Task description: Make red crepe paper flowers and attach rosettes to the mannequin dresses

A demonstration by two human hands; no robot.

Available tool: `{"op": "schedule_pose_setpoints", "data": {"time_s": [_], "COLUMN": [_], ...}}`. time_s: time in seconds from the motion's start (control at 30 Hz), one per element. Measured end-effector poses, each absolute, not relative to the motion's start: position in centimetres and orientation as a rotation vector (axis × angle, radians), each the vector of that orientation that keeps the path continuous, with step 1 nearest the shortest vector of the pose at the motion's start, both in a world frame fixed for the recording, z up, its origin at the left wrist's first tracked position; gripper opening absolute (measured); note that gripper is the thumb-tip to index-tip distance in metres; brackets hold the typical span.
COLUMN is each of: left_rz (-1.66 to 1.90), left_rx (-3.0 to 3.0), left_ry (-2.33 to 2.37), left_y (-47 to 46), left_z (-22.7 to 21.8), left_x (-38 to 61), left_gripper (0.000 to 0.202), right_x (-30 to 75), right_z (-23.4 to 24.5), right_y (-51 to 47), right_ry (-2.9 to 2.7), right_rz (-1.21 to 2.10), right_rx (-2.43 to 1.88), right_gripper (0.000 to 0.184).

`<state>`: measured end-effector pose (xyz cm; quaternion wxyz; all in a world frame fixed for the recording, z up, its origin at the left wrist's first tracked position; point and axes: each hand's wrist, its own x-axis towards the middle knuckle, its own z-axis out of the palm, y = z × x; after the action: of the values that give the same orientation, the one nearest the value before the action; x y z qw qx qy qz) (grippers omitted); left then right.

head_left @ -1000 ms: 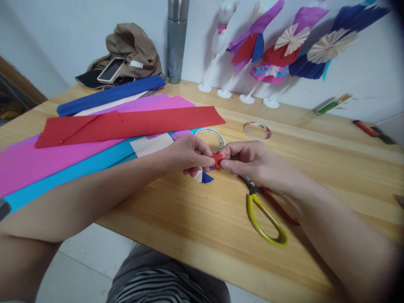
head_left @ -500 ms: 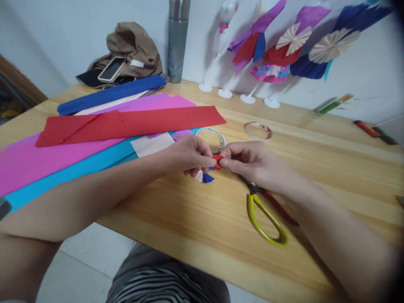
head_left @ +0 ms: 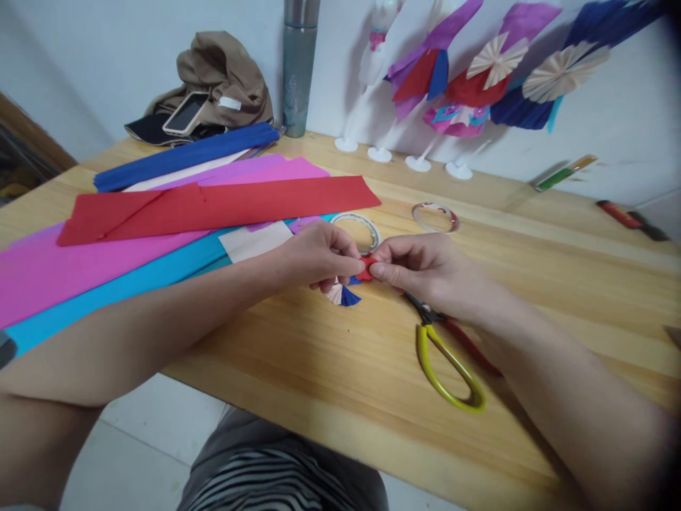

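A small piece of red paper (head_left: 367, 269) is pinched between my two hands above the table. My left hand (head_left: 324, 257) grips its left side with thumb and forefinger. From the other side, the thumb and fingers of my right hand (head_left: 423, 266) close on it. Below my left hand lies a small pleated fan (head_left: 345, 294) in cream and blue, partly covered by the fingers. A white roll of tape (head_left: 356, 226) lies just behind my hands. Scissors (head_left: 447, 362) with yellow and red handles rest under my right wrist, their blades partly hidden.
Red crepe paper (head_left: 223, 206) lies over pink and turquoise sheets at left. A second tape ring (head_left: 435, 217) is farther back. Dressed doll stands (head_left: 418, 162) line the wall beside a bottle (head_left: 299, 78). A cap (head_left: 223, 78), a phone (head_left: 186, 113) and a green-handled tool (head_left: 564, 174) lie around.
Both hands keep their pinch on the red paper, and the fingers have shifted only slightly. The whole view has moved a little; nothing else differs.
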<state>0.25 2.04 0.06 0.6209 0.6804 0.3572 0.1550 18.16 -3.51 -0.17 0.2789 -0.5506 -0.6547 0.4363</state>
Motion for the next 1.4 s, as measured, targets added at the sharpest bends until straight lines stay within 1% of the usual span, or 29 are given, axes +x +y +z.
{"op": "schedule_pose_setpoints", "data": {"time_s": [0.17, 0.23, 0.3, 0.4, 0.53, 0.73, 0.9, 1.0, 1.13, 1.23, 1.4], "left_rz": [0.382, 0.359, 0.354, 0.448, 0.549, 0.564, 0.589, 0.594, 0.593, 0.578, 0.581], "left_rx": [1.557, 1.581, 1.599, 1.562, 1.510, 1.505, 1.497, 1.502, 1.529, 1.545, 1.539], "left_ry": [0.880, 0.916, 0.959, 1.019, 1.085, 1.089, 1.063, 1.069, 1.048, 1.040, 1.054], "left_y": [2.1, 2.3, 2.6, 2.9, 3.1, 3.1, 3.1, 3.1, 3.2, 3.3, 3.2], "left_z": [0.4, 0.4, 0.5, 0.8, 1.3, 0.8, 0.5, 0.5, 0.2, 0.1, 0.3], "left_x": [0.2, 0.0, -0.1, -0.2, -0.2, -0.1, -0.1, -0.1, -0.1, -0.1, 0.0], "left_gripper": [0.024, 0.023, 0.024, 0.027, 0.028, 0.028, 0.028, 0.028, 0.028, 0.029, 0.029], "right_x": [19.4, 20.1, 20.6, 21.0, 21.0, 21.5, 21.8, 21.5, 21.1, 21.0, 20.6], "right_z": [-0.1, -0.4, -0.8, -1.4, -1.9, -2.1, -2.3, -2.0, -1.7, -1.6, -1.5], "right_y": [-3.0, -2.7, -2.2, -1.8, -1.7, -1.4, -1.2, -1.5, -1.7, -1.8, -2.1], "right_ry": [-1.738, -1.792, -1.866, -1.950, -2.022, -2.092, -2.098, -2.182, -2.342, -2.389, -2.519], "right_rz": [1.050, 0.974, 0.873, 0.658, 0.452, 0.379, 0.382, 0.424, 0.400, 0.324, 0.384], "right_rx": [-1.531, -1.587, -1.680, -1.797, -1.784, -1.761, -1.780, -1.691, -1.548, -1.543, -1.404], "right_gripper": [0.030, 0.027, 0.020, 0.012, 0.010, 0.015, 0.012, 0.012, 0.021, 0.021, 0.019]}}
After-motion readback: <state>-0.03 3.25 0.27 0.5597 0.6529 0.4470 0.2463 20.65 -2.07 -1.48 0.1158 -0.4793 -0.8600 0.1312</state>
